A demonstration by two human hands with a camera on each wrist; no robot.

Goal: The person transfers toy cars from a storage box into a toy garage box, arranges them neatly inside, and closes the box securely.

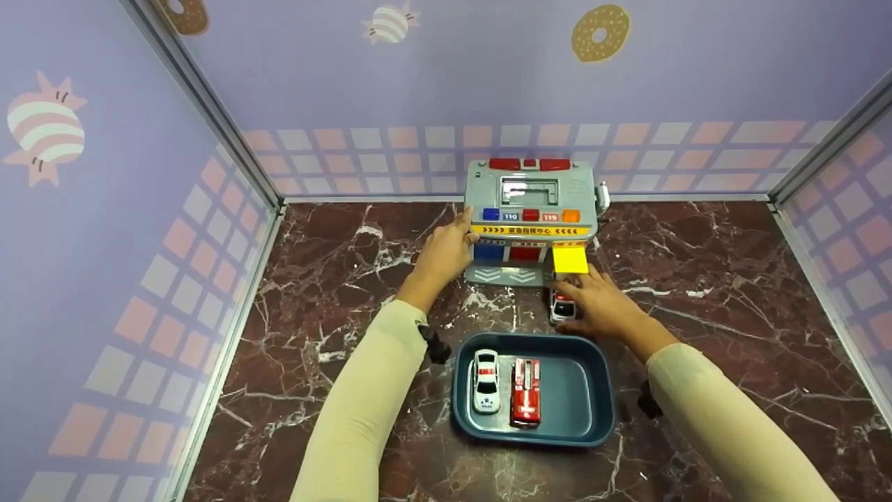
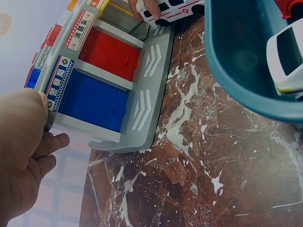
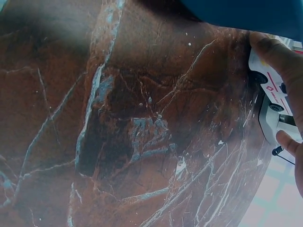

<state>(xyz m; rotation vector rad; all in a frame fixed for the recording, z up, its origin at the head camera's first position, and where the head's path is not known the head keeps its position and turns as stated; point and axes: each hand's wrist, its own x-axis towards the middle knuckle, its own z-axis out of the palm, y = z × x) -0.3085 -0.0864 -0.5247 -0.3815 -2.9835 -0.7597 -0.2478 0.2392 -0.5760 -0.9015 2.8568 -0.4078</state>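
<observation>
A grey toy emergency station (image 1: 529, 199) with blue, red and yellow garage doors stands at the back. My left hand (image 1: 446, 252) grips its left edge; in the left wrist view the thumb lies along the edge and some fingers are curled. At the raised yellow door (image 1: 570, 260), my right hand (image 1: 605, 307) holds a white toy ambulance (image 1: 563, 310) between fingers and thumb. The ambulance's side, with red markings, shows in the right wrist view. Its far end is hidden under the yellow door. The blue door (image 2: 92, 101) and red door (image 2: 110, 54) are down.
In front of the station, a dark blue tray (image 1: 592, 436) holds a white toy police car (image 1: 486, 382) and a red toy fire truck (image 1: 526, 394). The brown marbled tabletop (image 1: 334, 321) meets patterned purple walls (image 1: 418, 84) at the back and sides.
</observation>
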